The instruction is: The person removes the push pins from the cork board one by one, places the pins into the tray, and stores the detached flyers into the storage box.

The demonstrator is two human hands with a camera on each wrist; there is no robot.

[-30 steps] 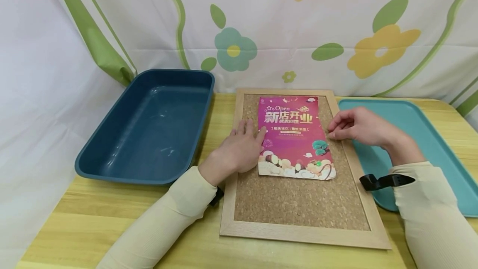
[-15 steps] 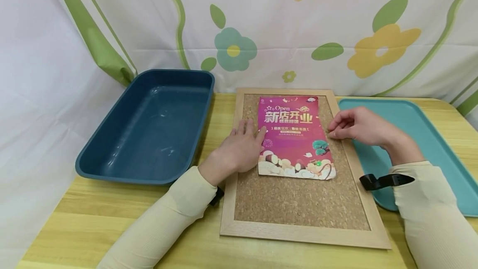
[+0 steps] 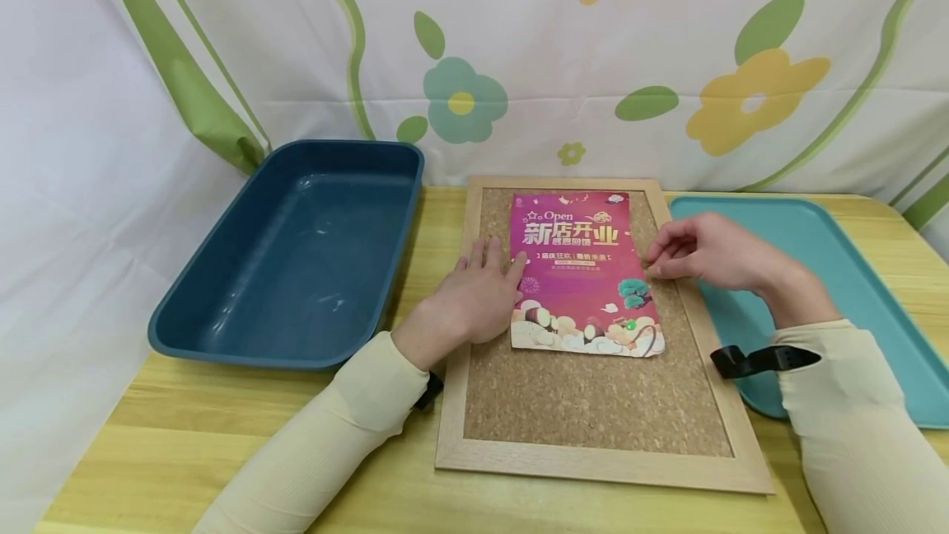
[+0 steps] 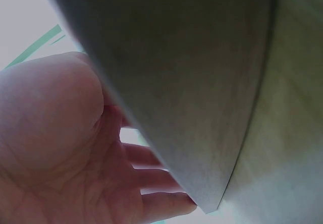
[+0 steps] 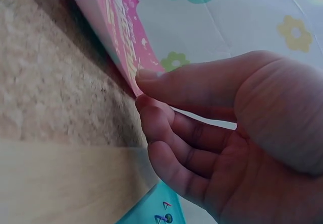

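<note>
A purple-pink poster [image 3: 574, 303] with a cream lower band lies on a wood-framed corkboard [image 3: 593, 402]. My left hand [image 3: 478, 299] rests across the board's left frame with spread fingers, its thumb touching the poster's left edge. From below, the left wrist view has the straight fingers [image 4: 151, 178] beside the board's edge. My right hand [image 3: 712, 252] is at the poster's right edge. In the right wrist view its thumb and index finger pinch at the poster's edge [image 5: 126, 52], which stands off the cork there; a small thin point shows by the thumb tip, too blurred to name.
Left of the board stands a deep dark-blue basin [image 3: 285, 270]. A turquoise tray [image 3: 801, 245] lies to the right, partly under the right arm. Several push pins [image 5: 164, 216] lie in that tray. Behind the wooden table [image 3: 178, 435] hangs a flower-patterned curtain [image 3: 549, 56].
Both hands and the poster keep their places on the board. The whole head view has shifted very slightly.
</note>
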